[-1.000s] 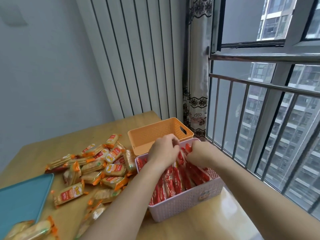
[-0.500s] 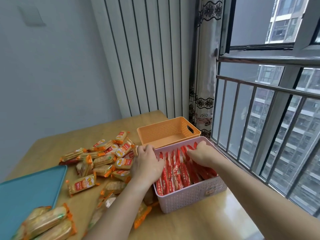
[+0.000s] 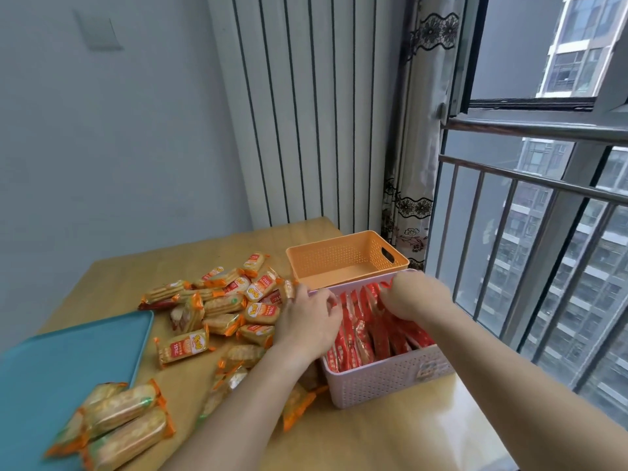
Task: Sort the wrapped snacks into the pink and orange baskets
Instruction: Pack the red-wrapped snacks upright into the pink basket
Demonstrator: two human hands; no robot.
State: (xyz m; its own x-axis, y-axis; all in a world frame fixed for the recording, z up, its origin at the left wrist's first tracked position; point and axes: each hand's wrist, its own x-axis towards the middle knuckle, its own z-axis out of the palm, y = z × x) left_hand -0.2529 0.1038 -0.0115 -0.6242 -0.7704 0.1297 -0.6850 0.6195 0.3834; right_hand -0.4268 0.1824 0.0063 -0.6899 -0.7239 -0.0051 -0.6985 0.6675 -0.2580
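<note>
The pink basket point(image 3: 390, 380) stands at the table's right side, filled with upright red snack packs point(image 3: 362, 345). Behind it, touching, is the orange basket point(image 3: 339, 256), which holds nothing. A loose pile of orange-wrapped snacks point(image 3: 222, 302) lies to the left of both baskets. My left hand point(image 3: 307, 322) rests at the pink basket's left rim, its fingers curled down against the first red packs; what they hold is hidden. My right hand point(image 3: 416, 297), blurred, is over the basket's far end with its fingers pinched on the tops of red packs.
A teal tray point(image 3: 57, 368) lies at the front left, with three orange-wrapped snacks point(image 3: 119, 426) on its near corner. The wooden table point(image 3: 390, 436) ends at the right by a window with a metal railing point(image 3: 530, 185). A radiator and a curtain stand behind.
My left hand has moved from over the middle of the pink basket to its left rim. My right hand has stayed among the red packs, shifting a little toward the far end.
</note>
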